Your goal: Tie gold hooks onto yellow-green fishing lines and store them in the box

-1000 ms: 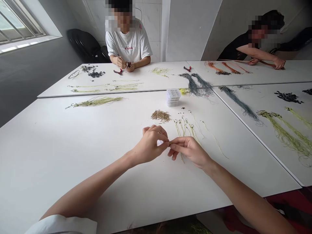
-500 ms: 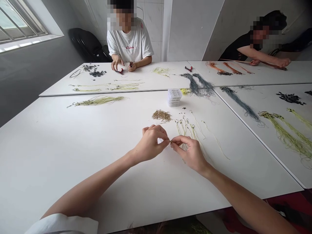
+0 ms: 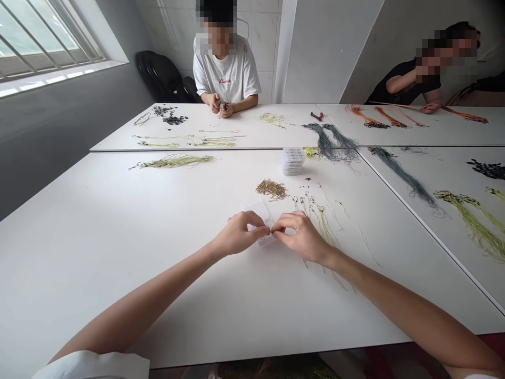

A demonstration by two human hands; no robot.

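My left hand [image 3: 239, 234] and my right hand [image 3: 302, 238] meet above the white table [image 3: 118, 237], and their fingertips pinch a tiny brass-coloured piece [image 3: 271, 230] between them. Under the hands lies a transparent plastic sheet or flat case [image 3: 262, 215], partly hidden by my fingers. To the right of my right hand, several yellow-green lines with small hooks [image 3: 315, 213] trail across the table. Farther up sits a small heap of brass-coloured pins or hooks [image 3: 271, 189].
A stack of clear compartment boxes [image 3: 294, 161] stands beyond the heap. Bundles of grey [image 3: 327, 141], orange [image 3: 390, 117] and green line [image 3: 173, 162] and black pieces [image 3: 488, 169] lie around. Two co-workers [image 3: 226, 73] [image 3: 406, 81] sit at the far side.
My hands have drawn closer together, and the transparent plastic now shows beneath them. The whole view has shifted, with the table sliding right and down. The far co-worker's hands have moved.
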